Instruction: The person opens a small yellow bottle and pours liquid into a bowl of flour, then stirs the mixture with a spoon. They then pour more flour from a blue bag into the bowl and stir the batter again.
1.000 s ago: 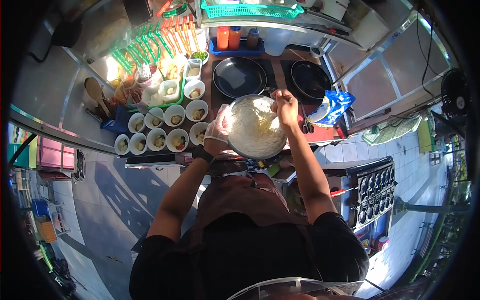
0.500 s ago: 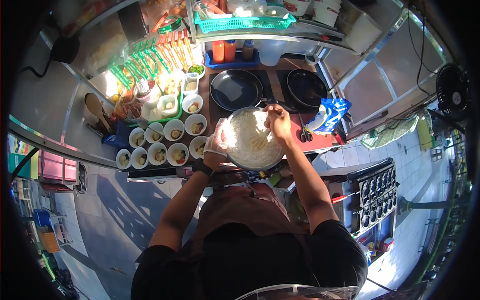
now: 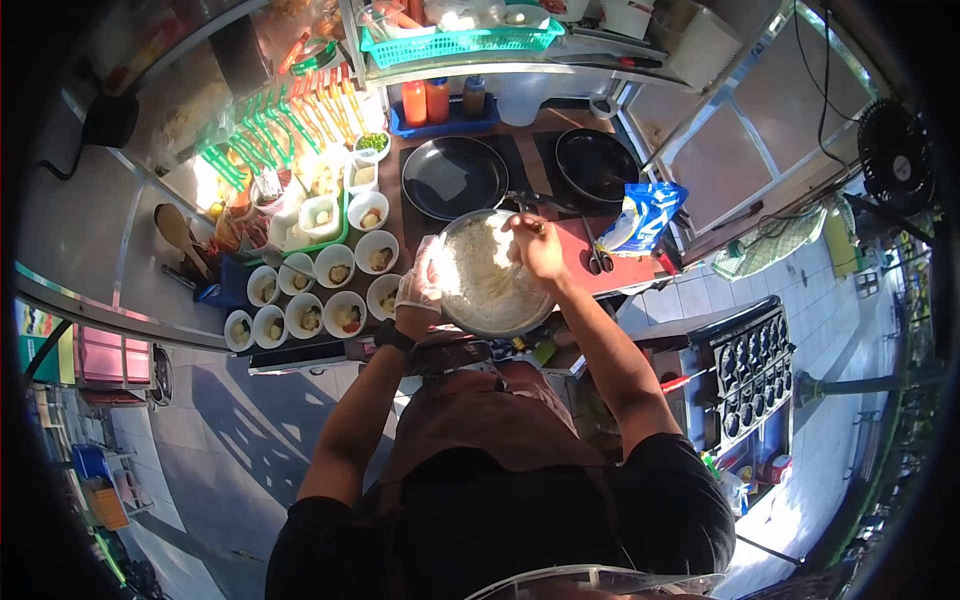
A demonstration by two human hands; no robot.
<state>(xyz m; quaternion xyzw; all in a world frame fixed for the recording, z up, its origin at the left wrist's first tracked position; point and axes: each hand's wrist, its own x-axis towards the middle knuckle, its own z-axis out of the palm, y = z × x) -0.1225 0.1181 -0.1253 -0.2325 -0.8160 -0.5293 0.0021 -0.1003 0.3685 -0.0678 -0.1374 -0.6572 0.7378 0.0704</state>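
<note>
A round metal bowl (image 3: 498, 331) of pale, floury batter (image 3: 478, 285) is in front of me at the counter's near edge. My left hand (image 3: 420, 284), in a clear plastic glove, grips the bowl's left rim. My bare right hand (image 3: 538, 252) is closed around the handle of a whisk (image 3: 537, 227) over the bowl's right side. The whisk's lower end is in the batter and hard to make out. Strong sunlight washes out the bowl's left part.
Two black frying pans (image 3: 455, 180) (image 3: 597, 165) sit behind the bowl. White cups (image 3: 343, 314) with food stand in rows at left. A blue packet (image 3: 648, 218) and scissors (image 3: 598, 262) lie at right. Sauce bottles (image 3: 437, 98) stand at the back. A moulded pan (image 3: 752, 385) is at lower right.
The whole view has shifted slightly, with the counter items now farther left. My right hand has moved the whisk within the bowl, and its wires show less. My left hand keeps its hold.
</note>
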